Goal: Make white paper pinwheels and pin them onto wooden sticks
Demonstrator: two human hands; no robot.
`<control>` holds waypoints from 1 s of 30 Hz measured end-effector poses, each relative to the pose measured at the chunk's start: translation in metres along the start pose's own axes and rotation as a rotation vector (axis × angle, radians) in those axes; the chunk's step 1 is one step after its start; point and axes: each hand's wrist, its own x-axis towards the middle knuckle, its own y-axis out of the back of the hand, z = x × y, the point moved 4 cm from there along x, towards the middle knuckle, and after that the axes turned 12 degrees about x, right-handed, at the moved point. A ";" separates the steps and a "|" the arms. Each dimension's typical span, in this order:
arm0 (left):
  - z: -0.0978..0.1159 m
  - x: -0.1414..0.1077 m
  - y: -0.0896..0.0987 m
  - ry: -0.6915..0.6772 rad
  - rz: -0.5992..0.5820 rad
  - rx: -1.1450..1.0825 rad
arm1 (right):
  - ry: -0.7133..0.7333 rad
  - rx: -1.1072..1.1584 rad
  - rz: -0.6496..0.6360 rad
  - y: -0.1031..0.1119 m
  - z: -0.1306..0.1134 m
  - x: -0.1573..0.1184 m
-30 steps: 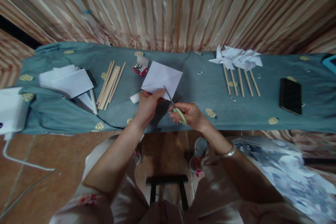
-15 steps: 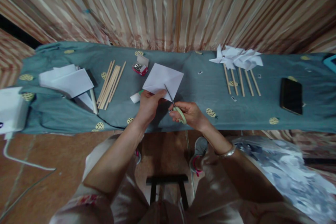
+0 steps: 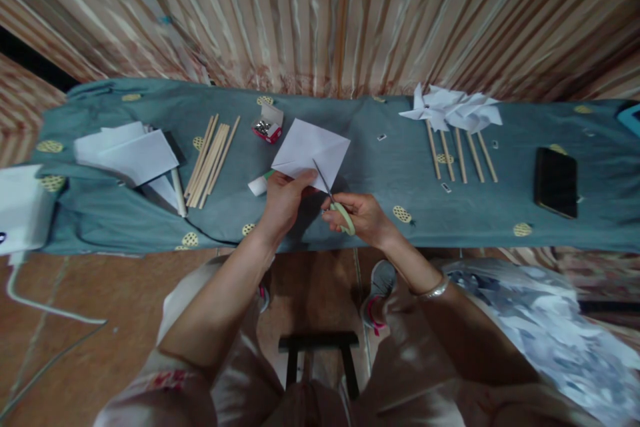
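Left hand (image 3: pixel 284 201), near frame centre, presses thumb over fingers on a white paper square (image 3: pixel 320 143); right hand (image 3: pixel 364 217), just right of it, curls around green-handled scissors (image 3: pixel 347 217), whose blade I see across the paper's lower corner. Wooden sticks (image 3: pixel 213 163) lie centre-left, paper pinwheels (image 3: pixel 450 110) upper right.

Room, apparently in a home, serving as a small craft corner. Domestic signs: one pleated, striped curtain (image 3: pixel 320 20) across the far side; one long, narrow tabletop (image 3: pixel 480 227) under a blue-green cloth (image 3: pixel 363 167) printed with yellow pineapples; reddish-brown tiled floor (image 3: pixel 125 320); one phone (image 3: pixel 555 181), dark-screened, at right. Craft signs: several white paper pinwheels (image 3: pixel 443 107) on sticks; loose wooden sticks (image 3: pixel 215 163); white paper stack (image 3: pixel 133 153); one square sheet (image 3: pixel 310 143); scissors (image 3: pixel 347 219), light-green handles. Lower right: one clear bag (image 3: pixel 545 320), whitish contents indistinct.
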 end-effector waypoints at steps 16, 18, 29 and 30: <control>0.006 0.008 0.010 -0.062 0.055 -0.025 | -0.045 -0.111 -0.125 0.002 -0.006 -0.006; 0.009 0.009 0.011 -0.056 0.045 -0.020 | -0.065 -0.120 -0.142 0.006 -0.010 -0.009; 0.003 0.010 0.013 -0.037 0.027 0.026 | -0.002 -0.092 -0.054 0.041 -0.027 -0.010; 0.000 0.009 0.012 -0.037 0.018 0.049 | 0.050 -0.065 0.002 0.044 -0.029 -0.009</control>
